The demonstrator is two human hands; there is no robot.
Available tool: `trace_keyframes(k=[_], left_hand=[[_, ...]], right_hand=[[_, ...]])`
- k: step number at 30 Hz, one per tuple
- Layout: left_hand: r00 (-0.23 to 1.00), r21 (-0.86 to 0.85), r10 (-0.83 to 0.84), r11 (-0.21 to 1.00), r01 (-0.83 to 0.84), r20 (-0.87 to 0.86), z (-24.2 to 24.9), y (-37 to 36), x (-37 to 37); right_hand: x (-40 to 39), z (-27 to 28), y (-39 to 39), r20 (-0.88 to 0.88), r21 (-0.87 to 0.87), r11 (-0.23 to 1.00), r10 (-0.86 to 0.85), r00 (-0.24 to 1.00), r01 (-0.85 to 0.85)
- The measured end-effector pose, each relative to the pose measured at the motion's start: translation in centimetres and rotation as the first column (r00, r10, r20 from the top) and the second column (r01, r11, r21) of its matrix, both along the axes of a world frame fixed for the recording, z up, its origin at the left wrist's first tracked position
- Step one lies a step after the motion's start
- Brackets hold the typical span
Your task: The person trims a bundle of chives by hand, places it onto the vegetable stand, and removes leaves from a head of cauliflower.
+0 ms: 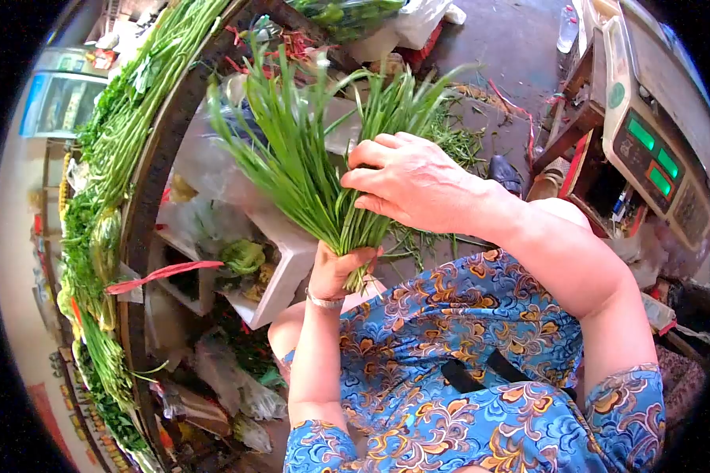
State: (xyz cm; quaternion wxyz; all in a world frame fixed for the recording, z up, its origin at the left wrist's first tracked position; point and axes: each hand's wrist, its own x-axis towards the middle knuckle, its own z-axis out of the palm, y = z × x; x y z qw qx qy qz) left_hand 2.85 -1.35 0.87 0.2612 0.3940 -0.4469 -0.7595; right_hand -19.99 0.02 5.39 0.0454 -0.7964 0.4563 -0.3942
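My left hand (338, 270) grips the stem end of a bunch of long green chives (308, 158), holding it upright so the leaves fan out above. My right hand (410, 183) rests on the right side of the bunch, fingers curled among the blades about halfway up. A silver bracelet (323, 300) sits on my left wrist. My blue patterned dress (457, 355) fills the foreground below both arms.
A curved stall counter (146, 205) on the left carries long beans and leafy greens (110, 158). White foam boxes (280, 272) with vegetables stand under it. An electronic scale (651, 150) with green digits sits at the right. Chive trimmings litter the concrete floor (497, 47).
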Motion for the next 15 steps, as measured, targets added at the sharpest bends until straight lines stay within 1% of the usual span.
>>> trace_keyframes(k=[1,5,6,8,12,14,15], left_hand=[[0.999,0.007,0.001,1.000,-0.001,-0.033,0.0,0.0,0.1],[0.998,0.013,0.013,1.000,-0.012,-0.069,0.1,0.0,0.0],[0.998,0.013,0.012,1.000,-0.011,-0.068,-0.1,-0.1,0.2],[0.997,-0.015,-0.051,0.999,0.050,-0.057,-0.4,-0.4,0.7],[0.996,-0.026,-0.064,0.998,0.063,-0.063,-0.5,-0.5,1.0],[0.997,-0.012,-0.056,0.998,0.056,-0.048,-0.5,-0.4,1.0],[0.997,-0.012,-0.057,0.998,0.056,-0.047,-0.4,-0.4,0.9]], right_hand=[[0.0,0.0,0.1,-0.002,-0.001,1.000,0.001,1.000,-0.001],[0.1,0.0,0.2,-0.013,0.001,1.000,-0.008,1.000,0.008],[0.1,0.0,0.3,-0.012,0.000,1.000,-0.009,1.000,0.009],[0.0,0.2,0.4,-0.010,-0.008,1.000,-0.009,1.000,0.009],[-0.3,0.3,0.2,0.010,-0.004,1.000,0.001,1.000,-0.001],[-0.5,0.4,0.2,0.069,-0.024,0.998,0.052,0.996,-0.050],[-0.6,0.4,0.2,0.069,-0.024,0.998,0.052,0.996,-0.050]])
